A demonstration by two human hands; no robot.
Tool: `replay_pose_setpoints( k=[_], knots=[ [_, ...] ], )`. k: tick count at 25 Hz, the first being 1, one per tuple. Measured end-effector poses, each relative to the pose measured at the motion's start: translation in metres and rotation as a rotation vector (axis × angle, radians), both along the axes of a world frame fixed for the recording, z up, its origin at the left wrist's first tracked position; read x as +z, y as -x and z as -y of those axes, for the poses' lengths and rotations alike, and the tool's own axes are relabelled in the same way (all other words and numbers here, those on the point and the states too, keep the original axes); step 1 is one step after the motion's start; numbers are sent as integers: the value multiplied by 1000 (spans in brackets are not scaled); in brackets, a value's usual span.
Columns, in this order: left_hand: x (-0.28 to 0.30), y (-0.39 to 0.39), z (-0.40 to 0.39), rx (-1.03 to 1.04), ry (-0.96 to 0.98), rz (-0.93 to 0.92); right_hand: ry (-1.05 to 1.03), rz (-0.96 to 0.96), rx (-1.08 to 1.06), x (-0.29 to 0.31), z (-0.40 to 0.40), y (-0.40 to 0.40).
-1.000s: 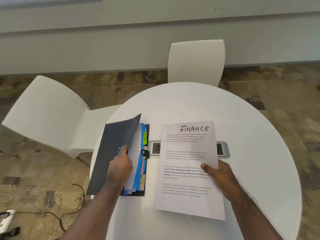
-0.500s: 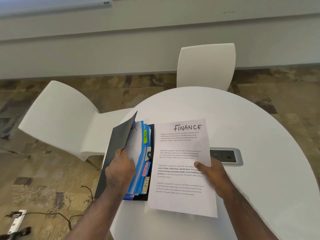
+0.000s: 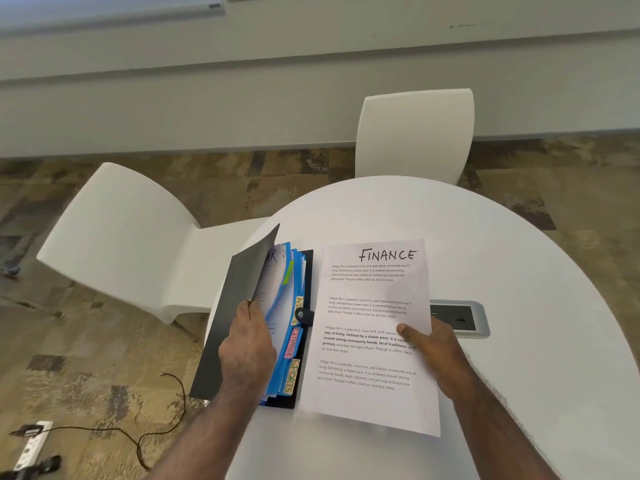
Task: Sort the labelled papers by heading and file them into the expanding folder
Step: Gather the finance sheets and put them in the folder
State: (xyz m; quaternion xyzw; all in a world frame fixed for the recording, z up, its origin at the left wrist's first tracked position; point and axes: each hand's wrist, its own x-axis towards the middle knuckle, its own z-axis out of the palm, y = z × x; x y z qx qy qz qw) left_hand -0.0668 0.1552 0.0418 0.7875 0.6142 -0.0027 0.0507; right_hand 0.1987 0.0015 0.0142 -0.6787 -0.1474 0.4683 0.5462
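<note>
The expanding folder [image 3: 228, 317] lies open near the left edge of the round white table [image 3: 519, 289], its dark cover lifted. Blue dividers with coloured tabs show inside, among them a pink FINANCE tab [image 3: 294, 342] and a SPORTS tab [image 3: 290, 375]. My left hand [image 3: 247, 344] grips the front sheets and dividers and holds them back to the left. My right hand [image 3: 434, 355] pinches a white sheet headed FINANCE [image 3: 372, 327] at its right edge, thumb on top. That sheet is held just right of the folder, its left edge over the folder's black back cover.
A grey power socket panel [image 3: 462, 318] is set into the table behind the sheet. Two white chairs stand close by, one to the left [image 3: 117, 237] and one at the far side [image 3: 415, 133]. A cable and power strip [image 3: 31, 445] lie on the carpet at lower left.
The FINANCE sheet has moved left toward the folder until its edge overlaps it. My left hand has gone from holding the cover to holding back the front dividers, so the tabs show.
</note>
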Motion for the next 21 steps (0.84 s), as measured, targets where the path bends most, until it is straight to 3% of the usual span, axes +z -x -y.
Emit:
replay_pose_setpoints(
  k=[5,10,17,21],
  knots=[
    [6,2,-5,-76,55,20,-7,4,-15,-2,6,-2],
    [13,-3,-13,15,158,-67,12,16,-40,-6,13,-2],
    [10,-5,-6,49,163,-193,41,24,-63,-1,15,-4],
    [6,-2,0,-5,50,-192,44,23,-70,3,15,-3]
  ],
)
